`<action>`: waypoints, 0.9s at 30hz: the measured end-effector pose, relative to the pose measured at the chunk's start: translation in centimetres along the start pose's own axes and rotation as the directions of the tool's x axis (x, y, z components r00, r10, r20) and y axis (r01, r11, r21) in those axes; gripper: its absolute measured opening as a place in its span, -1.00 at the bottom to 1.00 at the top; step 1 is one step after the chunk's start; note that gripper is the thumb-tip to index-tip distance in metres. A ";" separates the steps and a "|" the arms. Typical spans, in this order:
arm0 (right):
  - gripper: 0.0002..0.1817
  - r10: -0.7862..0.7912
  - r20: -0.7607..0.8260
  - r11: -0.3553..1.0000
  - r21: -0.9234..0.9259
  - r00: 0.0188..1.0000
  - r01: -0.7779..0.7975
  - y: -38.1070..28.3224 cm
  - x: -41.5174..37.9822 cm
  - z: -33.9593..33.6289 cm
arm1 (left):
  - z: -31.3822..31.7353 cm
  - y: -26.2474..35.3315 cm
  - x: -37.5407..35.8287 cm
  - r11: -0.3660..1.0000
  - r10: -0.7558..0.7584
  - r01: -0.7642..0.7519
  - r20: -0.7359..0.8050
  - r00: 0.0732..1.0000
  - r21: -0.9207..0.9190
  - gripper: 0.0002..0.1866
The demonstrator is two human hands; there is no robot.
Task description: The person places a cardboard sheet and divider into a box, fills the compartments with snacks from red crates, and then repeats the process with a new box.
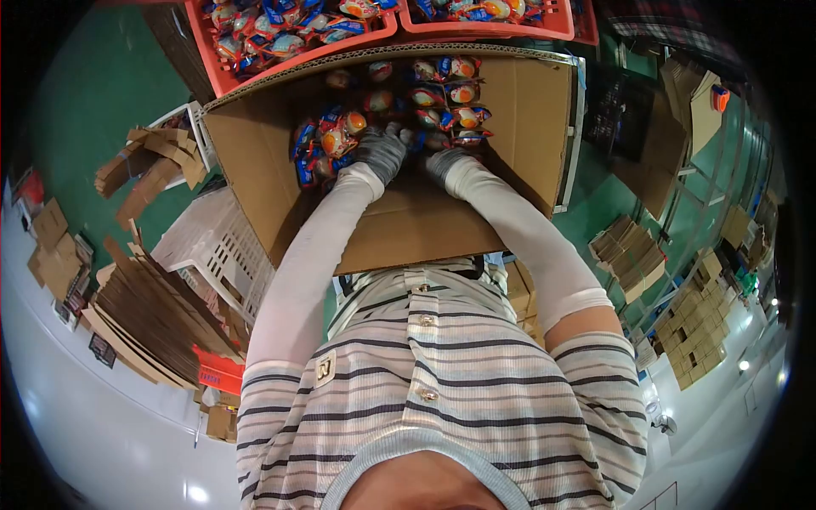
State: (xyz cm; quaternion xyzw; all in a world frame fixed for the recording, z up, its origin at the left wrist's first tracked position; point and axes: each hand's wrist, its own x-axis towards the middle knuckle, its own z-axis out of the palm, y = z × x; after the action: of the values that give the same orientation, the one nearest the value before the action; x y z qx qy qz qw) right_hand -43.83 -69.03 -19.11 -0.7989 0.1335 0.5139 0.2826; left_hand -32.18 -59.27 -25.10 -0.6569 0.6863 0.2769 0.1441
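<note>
Both my hands wear grey gloves and reach into an open cardboard box. My left hand has its fingers curled, close to a loose cluster of wrapped packets in blue, red and orange foil. Whatever lies beneath those fingers is hidden. Just to the right, my right hand is bent downward with its fingers drawn together. It touches a dim packet, but its fingertips are mostly out of sight. Beyond it, similar packets sit in rows between thin cardboard dividers.
Red crates full of the same packets stand against the box's far side. At left are a white slatted crate and stacked flat cardboard. More cardboard bundles and stacked cartons stand at right on the green floor.
</note>
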 end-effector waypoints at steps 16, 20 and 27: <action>-0.74 0.035 -0.135 0.996 -0.078 0.990 -0.046 2.7 3.4 3.9 | -0.7 -0.3 -3.6 0.948 0.310 -0.315 0.108 0.945 0.036 -0.62; -0.62 -0.061 -0.273 0.991 0.095 0.960 0.090 0.9 1.3 0.1 | 1.4 -0.9 -3.9 0.952 0.293 -0.291 -0.002 0.956 -0.098 -0.61; -0.64 -0.053 -0.271 0.998 0.023 0.961 0.061 4.8 7.6 5.8 | 0.1 -1.8 -3.5 0.972 0.041 -0.093 -0.233 0.972 -0.217 -0.61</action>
State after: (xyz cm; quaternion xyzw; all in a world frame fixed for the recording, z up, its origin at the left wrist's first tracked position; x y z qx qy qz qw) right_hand -47.27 -68.89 -29.26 -0.8606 0.1557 0.3895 0.2888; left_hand -30.06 -56.30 -23.60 -0.6728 0.6841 0.2810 -0.0207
